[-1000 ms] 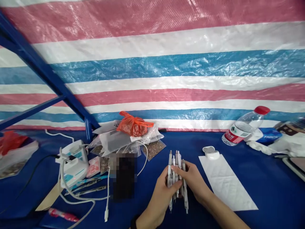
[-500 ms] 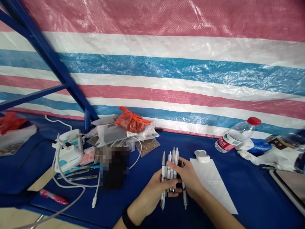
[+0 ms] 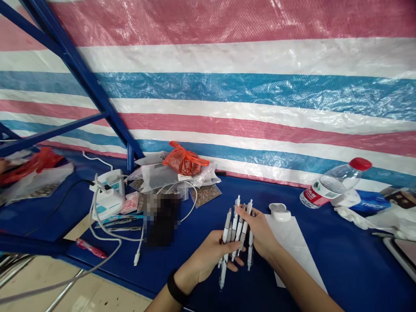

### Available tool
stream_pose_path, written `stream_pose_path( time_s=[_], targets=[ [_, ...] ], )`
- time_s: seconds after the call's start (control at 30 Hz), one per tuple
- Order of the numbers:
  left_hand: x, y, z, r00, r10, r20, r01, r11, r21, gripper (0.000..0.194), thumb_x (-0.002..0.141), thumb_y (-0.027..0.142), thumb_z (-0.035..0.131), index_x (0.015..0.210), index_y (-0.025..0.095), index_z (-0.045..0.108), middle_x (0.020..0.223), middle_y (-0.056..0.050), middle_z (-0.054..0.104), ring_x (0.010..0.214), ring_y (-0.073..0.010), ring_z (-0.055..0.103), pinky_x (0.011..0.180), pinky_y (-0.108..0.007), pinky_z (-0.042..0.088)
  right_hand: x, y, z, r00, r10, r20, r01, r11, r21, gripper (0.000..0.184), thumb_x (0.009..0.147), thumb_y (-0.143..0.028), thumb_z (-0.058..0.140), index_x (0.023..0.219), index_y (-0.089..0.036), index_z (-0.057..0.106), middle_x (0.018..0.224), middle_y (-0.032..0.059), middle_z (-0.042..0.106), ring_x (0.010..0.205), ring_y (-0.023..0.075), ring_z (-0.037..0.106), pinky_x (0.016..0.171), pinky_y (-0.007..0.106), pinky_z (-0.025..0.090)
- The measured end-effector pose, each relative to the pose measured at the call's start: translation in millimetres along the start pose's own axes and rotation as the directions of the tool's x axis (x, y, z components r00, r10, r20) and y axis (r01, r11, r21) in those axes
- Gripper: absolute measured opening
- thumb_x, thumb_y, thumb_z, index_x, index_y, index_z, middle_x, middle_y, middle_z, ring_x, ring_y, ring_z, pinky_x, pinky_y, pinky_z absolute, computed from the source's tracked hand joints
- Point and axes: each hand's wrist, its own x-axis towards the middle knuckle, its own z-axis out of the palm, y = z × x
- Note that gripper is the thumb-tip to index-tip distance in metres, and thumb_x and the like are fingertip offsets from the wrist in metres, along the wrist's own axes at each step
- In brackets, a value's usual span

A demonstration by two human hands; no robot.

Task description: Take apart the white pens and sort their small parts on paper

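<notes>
While the left hand [image 3: 208, 258] cups them, the pens [image 3: 239, 232] stand bunched

Several slim white pens stand tilted at slightly different angles above the blue table [image 3: 328, 277], just left of a sheet of white paper [image 3: 294, 242]. The left hand, with a black wristband [image 3: 177, 288], lies palm up and curls around their lower shafts. The right hand [image 3: 260, 229] reaches in from the right and closes across their upper part, pressing them toward the left palm. How tightly either hand grips, I cannot tell.

The step in hand looks like gathering the pens into one neat bunch. Their ends sit at uneven heights, so the next move calls for a steady two-handed hold while they are squared up.

A white case [image 3: 279, 212] rests near the paper's far end. Farther off lie a water bottle [image 3: 334, 183], an orange bag [image 3: 184, 159] on clear packets [image 3: 205, 195], and a white charger [image 3: 107, 201].
</notes>
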Motion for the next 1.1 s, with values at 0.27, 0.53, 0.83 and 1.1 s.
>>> stream_pose_path(
  time_s=[0.27,0.53,0.83,1.1],
  targets=[
    [-4,5,-9.2,0.986,-0.080,0.146,0.067,0.994,0.089,0.045,0.069,0.049,0.086,0.089,0.012,0.069,0.089,-0.007,0.071,0.061,-0.0145,0.068,0.047,-0.021,0.045,2,-31,-3,0.991,-0.045,-0.129,0.055,0.995,0.080,0.063,0.036,-0.054,0.097,0.082,-0.017,0.077,0.049,-0.0091,0.050,0.046,0.0087,0.044,0.045,0.024,0.037],
    [-11,3,-13.8,0.990,-0.055,0.131,0.052,0.998,0.024,0.043,0.072,0.047,0.086,0.090,0.014,0.066,0.086,-0.004,0.068,0.062,-0.0139,0.069,0.045,-0.019,0.041,6,-22,0,0.983,-0.105,-0.148,0.111,0.993,0.036,0.057,0.037,-0.054,0.098,0.073,-0.018,0.071,0.047,-0.0119,0.034,0.044,0.0054,0.027,0.044,0.024,0.022],
    [-10,2,-6.5,1.000,0.018,0.004,-0.018,1.000,-0.025,0.047,0.072,0.052,0.085,0.091,0.014,0.064,0.083,-0.004,0.070,0.055,-0.0103,0.062,0.043,-0.021,0.030,-2,-3,1,0.994,-0.042,-0.101,0.045,0.999,0.020,0.063,0.036,-0.062,0.096,0.069,-0.019,0.066,0.044,-0.0129,0.031,0.041,0.0034,0.020,0.043,0.022,0.016],
    [-16,-8,-14.3,0.990,-0.138,-0.021,0.126,0.950,-0.284,0.032,0.074,0.034,0.075,0.097,0.017,0.060,0.065,0.002,0.062,0.041,-0.0066,0.046,0.039,-0.020,0.016,-7,-15,-12,0.842,-0.491,-0.224,0.460,0.870,-0.178,0.035,0.058,-0.049,0.092,0.076,-0.023,0.078,0.063,-0.0031,0.055,0.050,0.0086,0.036,0.048,0.027,0.030]
  ],
)
